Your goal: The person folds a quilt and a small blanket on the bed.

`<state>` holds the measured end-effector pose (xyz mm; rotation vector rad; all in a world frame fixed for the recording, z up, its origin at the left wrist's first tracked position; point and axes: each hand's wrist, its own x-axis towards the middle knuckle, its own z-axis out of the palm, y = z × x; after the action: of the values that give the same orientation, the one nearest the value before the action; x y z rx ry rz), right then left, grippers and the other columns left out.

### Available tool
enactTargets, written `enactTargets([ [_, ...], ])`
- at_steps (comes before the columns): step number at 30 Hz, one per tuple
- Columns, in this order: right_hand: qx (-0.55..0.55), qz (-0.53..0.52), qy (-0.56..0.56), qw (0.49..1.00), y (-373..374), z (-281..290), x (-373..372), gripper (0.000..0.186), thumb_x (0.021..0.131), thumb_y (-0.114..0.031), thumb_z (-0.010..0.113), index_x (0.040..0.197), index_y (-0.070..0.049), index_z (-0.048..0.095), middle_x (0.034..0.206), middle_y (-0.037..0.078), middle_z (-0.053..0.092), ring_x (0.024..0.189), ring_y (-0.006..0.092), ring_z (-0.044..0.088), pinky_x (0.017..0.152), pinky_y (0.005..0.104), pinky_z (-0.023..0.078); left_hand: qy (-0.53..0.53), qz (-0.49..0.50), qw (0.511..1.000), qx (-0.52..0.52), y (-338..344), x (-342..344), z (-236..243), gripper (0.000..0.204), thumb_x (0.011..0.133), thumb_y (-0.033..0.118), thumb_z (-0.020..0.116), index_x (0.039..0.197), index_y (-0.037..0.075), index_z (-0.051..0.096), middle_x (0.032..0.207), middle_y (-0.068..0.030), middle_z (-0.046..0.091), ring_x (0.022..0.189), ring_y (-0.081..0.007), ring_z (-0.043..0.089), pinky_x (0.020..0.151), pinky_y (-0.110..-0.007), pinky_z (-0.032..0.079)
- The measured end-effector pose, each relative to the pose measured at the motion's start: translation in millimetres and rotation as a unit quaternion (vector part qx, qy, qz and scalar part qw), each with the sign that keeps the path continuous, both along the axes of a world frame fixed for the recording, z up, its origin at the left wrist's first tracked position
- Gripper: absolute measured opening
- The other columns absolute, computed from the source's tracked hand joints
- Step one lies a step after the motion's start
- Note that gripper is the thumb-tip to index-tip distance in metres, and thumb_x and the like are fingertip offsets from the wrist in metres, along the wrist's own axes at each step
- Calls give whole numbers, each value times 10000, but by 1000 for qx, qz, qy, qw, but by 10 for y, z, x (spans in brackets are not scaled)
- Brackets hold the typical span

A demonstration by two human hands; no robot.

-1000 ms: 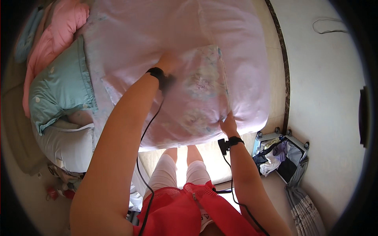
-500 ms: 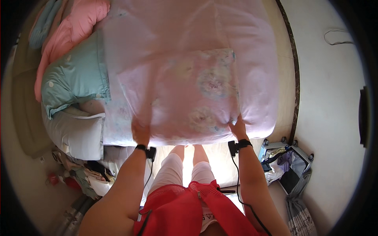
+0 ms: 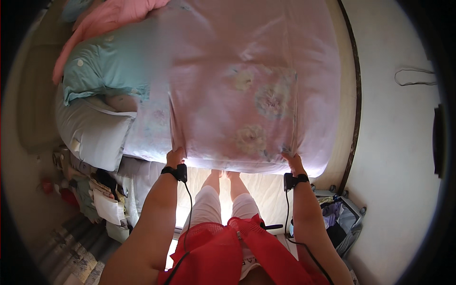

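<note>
A pink floral bedding cloth (image 3: 223, 114) lies flat on the pink-covered bed (image 3: 319, 95) in front of me. Its near edge lies along the bed's near side. My left hand (image 3: 176, 156) is closed on the cloth near its left side, and a taut crease runs from those fingers toward the far side. At the near right corner, my right hand (image 3: 295, 164) pinches the cloth, pulling a fold along its right edge. Both thumbs lie on top, while the other fingertips are partly hidden. Each wrist wears a black strap with a small cabled box.
Left on the bed are a teal pillow (image 3: 107, 64), a grey-white pillow (image 3: 97, 130) and a coral quilt (image 3: 111, 16). Piled clothes (image 3: 107, 202) lie at lower left. An open suitcase (image 3: 344, 218) sits at lower right, near a white wall (image 3: 394, 142).
My left hand has gripped the cloth, and a sharp crease now rises from it. My right hand keeps its hold. The whole view has shifted, moving the pillows up and right.
</note>
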<state>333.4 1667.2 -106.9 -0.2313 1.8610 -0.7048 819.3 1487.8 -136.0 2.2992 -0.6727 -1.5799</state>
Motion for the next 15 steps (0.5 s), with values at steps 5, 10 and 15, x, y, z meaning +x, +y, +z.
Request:
enactTargets([
  [5, 46, -60, -87, 993, -299, 746, 66, 559, 756, -283, 667, 1245, -88, 480, 1172, 52, 541, 1084, 216, 484, 869, 457, 394, -10, -71, 997, -16, -45, 101, 572, 447, 804, 382, 585, 996, -22, 586, 747, -71, 552, 580, -181, 523, 508, -296, 475],
  [10, -48, -90, -12, 995, -535, 1513, -288, 463, 713, -212, 674, 1127, -62, 530, 965, 59, 606, 846, 222, 573, 646, 382, 459, 93, -61, 993, -48, -405, 34, 1386, 458, 836, 394, 538, 1151, 62, 533, 957, -60, 577, 842, -204, 551, 727, -392, 475],
  [15, -183, -133, -57, 972, -456, 2349, -455, 304, 731, -167, 654, 997, -51, 565, 781, 79, 581, 562, 168, 538, 421, 274, 397, 201, -69, 973, -84, -608, 338, 2063, 424, 860, 425, 545, 1130, 100, 530, 1035, -50, 575, 908, -210, 551, 730, -389, 476],
])
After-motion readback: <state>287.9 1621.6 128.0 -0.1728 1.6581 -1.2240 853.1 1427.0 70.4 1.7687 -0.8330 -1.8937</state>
